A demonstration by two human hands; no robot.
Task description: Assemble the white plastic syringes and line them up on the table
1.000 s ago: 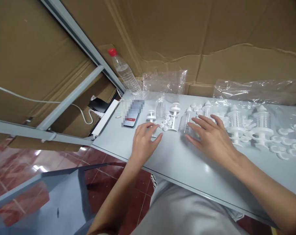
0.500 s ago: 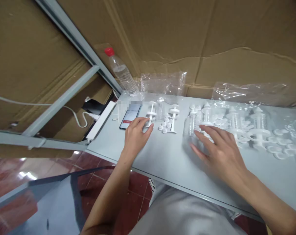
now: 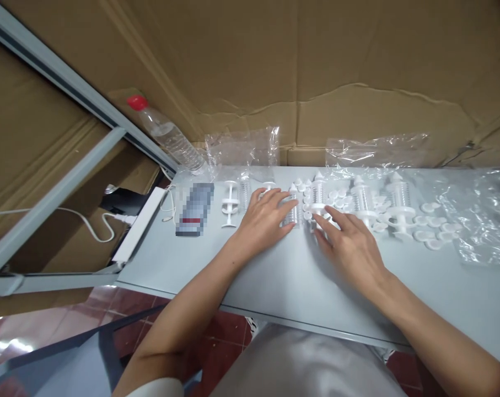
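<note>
My left hand [image 3: 264, 220] lies flat on the grey table [image 3: 274, 275], fingers spread, its fingertips against a clear ribbed barrel [image 3: 291, 209] and over some small white caps. My right hand [image 3: 349, 242] rests palm down just right of it, fingertips among small white caps [image 3: 307, 207] below a standing white plunger assembly [image 3: 318, 194]. Neither hand grips anything. More assemblies [image 3: 363, 198] stand in a row to the right. A lone white plunger [image 3: 229, 204] lies left of my left hand.
A phone [image 3: 195, 209] lies on the table's left part, with a white power strip [image 3: 136, 231] off the edge. A red-capped water bottle [image 3: 167, 135] leans at the back left. Clear plastic bags [image 3: 481, 215] lie at right and along the cardboard wall. White rings [image 3: 434, 229] sit at right.
My left hand has moved right, from the plunger by the phone to the clear barrel. My right hand shifted slightly left toward it. The view has swung right.
</note>
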